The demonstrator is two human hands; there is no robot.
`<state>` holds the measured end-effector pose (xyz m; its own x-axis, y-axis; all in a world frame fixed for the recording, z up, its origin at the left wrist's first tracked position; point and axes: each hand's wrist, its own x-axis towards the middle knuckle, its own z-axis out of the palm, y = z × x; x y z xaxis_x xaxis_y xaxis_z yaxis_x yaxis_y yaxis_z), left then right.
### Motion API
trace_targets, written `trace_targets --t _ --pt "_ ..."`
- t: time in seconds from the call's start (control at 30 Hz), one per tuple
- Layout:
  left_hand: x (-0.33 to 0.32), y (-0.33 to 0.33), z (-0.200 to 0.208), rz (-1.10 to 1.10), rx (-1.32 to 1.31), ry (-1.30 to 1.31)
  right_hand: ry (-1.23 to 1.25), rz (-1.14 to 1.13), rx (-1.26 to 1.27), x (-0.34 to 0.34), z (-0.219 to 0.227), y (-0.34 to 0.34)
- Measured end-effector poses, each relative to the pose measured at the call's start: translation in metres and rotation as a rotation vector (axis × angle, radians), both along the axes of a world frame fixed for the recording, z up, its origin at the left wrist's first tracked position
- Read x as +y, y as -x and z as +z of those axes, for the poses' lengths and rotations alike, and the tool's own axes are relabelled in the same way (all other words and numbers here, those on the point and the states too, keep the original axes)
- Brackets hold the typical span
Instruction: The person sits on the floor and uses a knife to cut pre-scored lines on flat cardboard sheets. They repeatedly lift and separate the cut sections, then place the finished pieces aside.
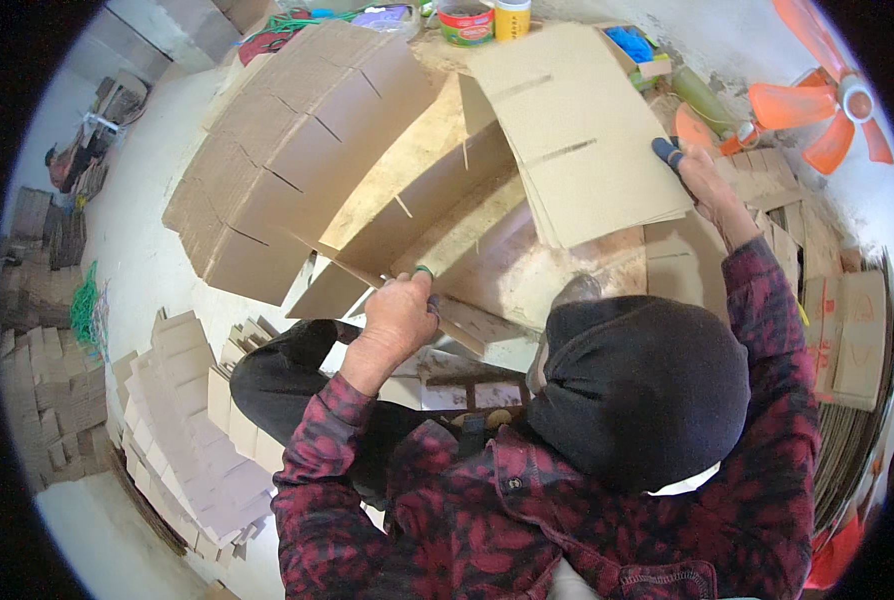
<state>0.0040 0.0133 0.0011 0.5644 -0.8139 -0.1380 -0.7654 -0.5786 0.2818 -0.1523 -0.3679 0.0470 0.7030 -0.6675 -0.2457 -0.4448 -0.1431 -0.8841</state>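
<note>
My left hand [399,315] is closed around the near end of slotted brown cardboard strips [422,200], which run away from me and stand on edge. A green band circles one of its fingers. Out to the right, my right hand [707,185] grips the edge of a few flat cardboard sheets [577,130] with slots cut in them. Dark blue coverings show on its fingers. Beyond my left hand, a thick row of slotted cardboard pieces [287,150] is packed tightly together on edge. The undersides of the sheets and my right thumb's hold are partly hidden.
An orange-bladed fan [837,100] stands at the far right. A red tub [466,24] and a yellow cup [512,18] sit at the back. Cardboard stacks [192,410] lie lower left, and a carton [847,340] is at right. Green cord [89,310] lies on the floor.
</note>
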Motion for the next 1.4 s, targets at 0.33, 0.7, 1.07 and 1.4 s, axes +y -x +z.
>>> trace_targets --t 0.33,0.7,1.07,1.4 --pt "0.008 -0.006 -0.003 -0.045 0.020 -0.071 0.779 0.228 0.179 -0.024 0.037 -0.022" --pt "-0.003 -0.001 -0.014 0.013 -0.003 0.095 0.642 0.562 -0.215 0.095 0.083 -0.019" --pt "-0.003 -0.001 -0.020 0.016 0.019 0.154 0.804 0.797 -0.247 0.117 0.076 -0.051" --pt "-0.003 0.000 -0.017 -0.014 0.049 0.162 0.697 0.896 -0.082 0.139 0.089 -0.066"
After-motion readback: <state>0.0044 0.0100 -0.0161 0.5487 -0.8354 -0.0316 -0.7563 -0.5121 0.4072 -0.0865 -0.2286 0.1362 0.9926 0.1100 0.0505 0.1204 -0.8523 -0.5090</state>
